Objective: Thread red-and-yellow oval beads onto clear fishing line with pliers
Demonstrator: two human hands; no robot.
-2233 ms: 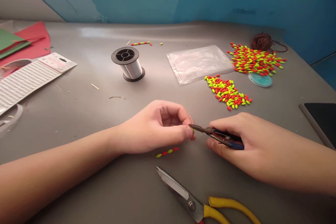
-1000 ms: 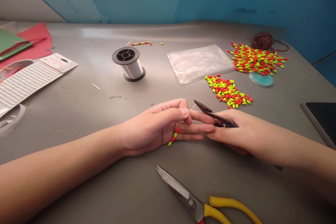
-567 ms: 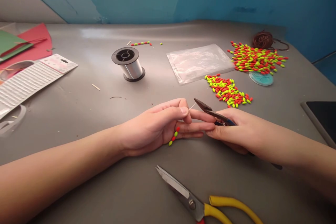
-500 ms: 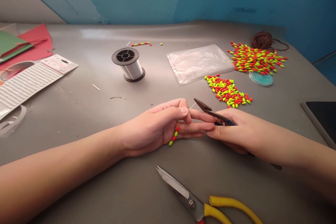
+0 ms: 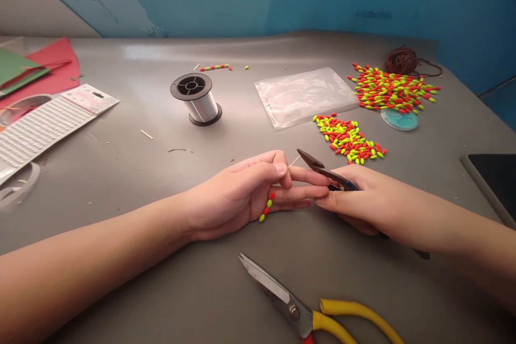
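My left hand (image 5: 250,191) pinches a thin clear thread (image 5: 294,161) between thumb and index finger, its other fingers stretched toward the right. A short string of red and yellow-green beads (image 5: 266,207) hangs at its palm. My right hand (image 5: 363,196) is wrapped round dark pliers (image 5: 318,165), whose jaw tips meet the free end of the thread. The fingertips of both hands touch or nearly touch below the jaws. Part of the pliers' handles is hidden by my right hand.
Scissors with yellow handles (image 5: 278,290) lie in front. Behind are a thread spool (image 5: 201,105), a plastic bag (image 5: 304,97), a near bead pile (image 5: 349,140), a far bead pile (image 5: 391,88) and brown yarn (image 5: 402,60). A sticker sheet (image 5: 52,126) lies left, a dark tray-like object (image 5: 492,177) right.
The whole view has shifted very slightly. Both hands, the thread and the pliers hold nearly the same pose.
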